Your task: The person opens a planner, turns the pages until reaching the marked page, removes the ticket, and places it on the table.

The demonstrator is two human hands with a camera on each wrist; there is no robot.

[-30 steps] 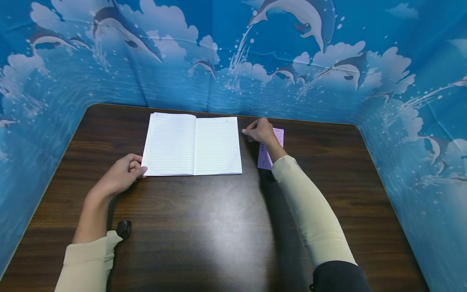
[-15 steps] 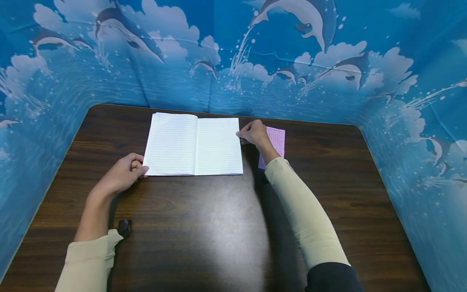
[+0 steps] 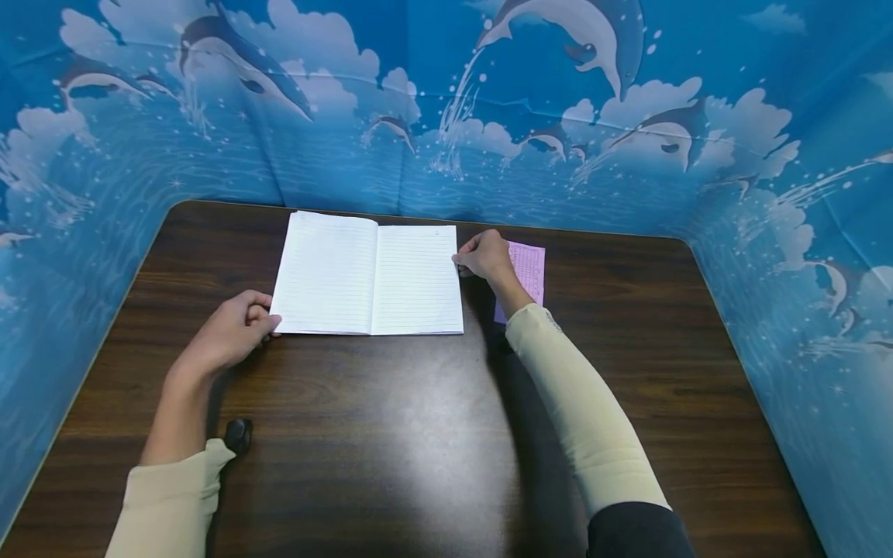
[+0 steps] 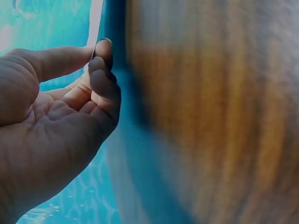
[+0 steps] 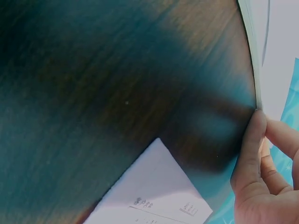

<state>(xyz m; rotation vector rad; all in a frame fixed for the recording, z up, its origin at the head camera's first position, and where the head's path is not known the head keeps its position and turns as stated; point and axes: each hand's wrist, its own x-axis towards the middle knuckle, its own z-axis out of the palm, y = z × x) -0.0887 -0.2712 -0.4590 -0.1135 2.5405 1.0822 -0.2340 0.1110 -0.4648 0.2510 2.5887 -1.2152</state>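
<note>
An open notebook point(image 3: 324, 275) with ruled white pages lies near the table's far edge in the head view. At its near left corner my left hand point(image 3: 233, 329) pinches the pages between thumb and fingers. The left wrist view shows that hand point(image 4: 60, 107) gripping the thin white edge of the notebook point(image 4: 95, 23). My right hand point(image 3: 490, 256) pinches the right edge, towards the far corner. In the right wrist view, the thumb and fingertips of this hand point(image 5: 261, 172) meet at the notebook's edge point(image 5: 254, 60).
A purple printed slip point(image 3: 528, 271) lies right of the notebook, partly under the right forearm; its corner point(image 5: 156, 182) shows in the right wrist view. The dark wooden table point(image 3: 391, 434) is bordered by a blue dolphin-print cloth point(image 3: 335, 163) at the back and sides.
My right hand has moved left from beside the slip and taken hold of the notebook's right edge. More of the slip shows. My left hand keeps its hold, with the left page slightly higher.
</note>
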